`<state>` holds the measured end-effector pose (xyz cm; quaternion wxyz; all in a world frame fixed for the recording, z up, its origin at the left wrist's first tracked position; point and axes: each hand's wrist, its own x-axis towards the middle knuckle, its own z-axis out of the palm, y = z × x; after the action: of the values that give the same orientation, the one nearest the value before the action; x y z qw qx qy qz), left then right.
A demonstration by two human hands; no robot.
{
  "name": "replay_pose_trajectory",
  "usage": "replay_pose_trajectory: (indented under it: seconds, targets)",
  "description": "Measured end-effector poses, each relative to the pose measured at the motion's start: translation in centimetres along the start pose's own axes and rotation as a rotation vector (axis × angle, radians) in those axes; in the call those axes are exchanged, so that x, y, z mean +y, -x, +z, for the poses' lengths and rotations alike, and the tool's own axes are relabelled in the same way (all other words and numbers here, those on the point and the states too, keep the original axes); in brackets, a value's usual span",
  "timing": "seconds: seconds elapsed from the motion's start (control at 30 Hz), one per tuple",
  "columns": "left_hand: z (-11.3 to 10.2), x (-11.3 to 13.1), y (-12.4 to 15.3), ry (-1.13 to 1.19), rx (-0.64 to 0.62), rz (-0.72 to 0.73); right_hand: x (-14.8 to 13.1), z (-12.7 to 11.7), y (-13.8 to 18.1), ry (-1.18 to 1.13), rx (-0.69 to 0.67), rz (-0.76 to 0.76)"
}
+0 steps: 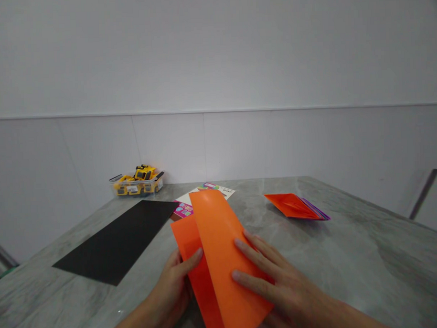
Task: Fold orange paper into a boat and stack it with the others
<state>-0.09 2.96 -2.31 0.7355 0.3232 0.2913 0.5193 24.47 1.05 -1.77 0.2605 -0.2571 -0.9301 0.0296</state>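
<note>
A sheet of orange paper, folded into two overlapping panels, is held up at the front of the table. My left hand grips the left panel's edge, its thumb lying on the near face and the other fingers behind. Over the right panel, my right hand lays its fingers on the paper's face, with its thumb out of sight behind or below. The paper's bottom end runs out of the picture.
Black paper lies flat at the left. Behind the orange sheet are printed papers. A clear plastic box of yellow toy vehicles stands at the back left. Folded red and purple papers rest at the right on the grey marbled table.
</note>
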Motion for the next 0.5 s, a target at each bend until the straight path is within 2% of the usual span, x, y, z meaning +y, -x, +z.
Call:
replay_pose_trajectory:
  seconds: [0.07, 0.13, 0.23, 0.27, 0.3, 0.33, 0.4, 0.43, 0.5]
  targets:
    - [-0.1, -0.1, -0.3, -0.023, 0.053, 0.024, 0.2, 0.5, 0.2, -0.097, 0.064, 0.013]
    - [-0.2, 0.0, -0.6, -0.051, 0.187, 0.111, 0.7, 1.3, 0.2, -0.272, 0.262, 0.134]
    - [-0.5, 0.9, -0.8, -0.101, 0.339, 0.331, 2.3, 2.0, -0.3, -0.709, 0.657, 0.544]
    - [-0.7, 1.3, -0.7, -0.132, 0.35, 0.408, 2.9, 2.1, -0.5, -0.895, 0.728, 0.672]
    - [-0.8, 1.6, -0.5, -0.192, 0.354, 0.473, 3.5, 2.0, -0.7, -1.085, 0.734, 0.797]
    - [-1.0, 1.7, -0.3, -0.283, 0.351, 0.522, 4.1, 1.8, -0.9, -1.245, 0.719, 0.902]
    - [-1.1, 1.4, 0.5, -0.499, 0.29, 0.579, 5.0, 1.3, -0.9, -1.482, 0.647, 0.99]
    - [-1.0, 0.9, 0.9, -0.594, 0.217, 0.583, 5.4, 1.0, -0.8, -1.53, 0.631, 0.982]
    - [-0.7, -0.2, 1.8, -0.63, -0.008, 0.623, 5.9, 0.5, -0.5, -1.438, 0.682, 0.907]
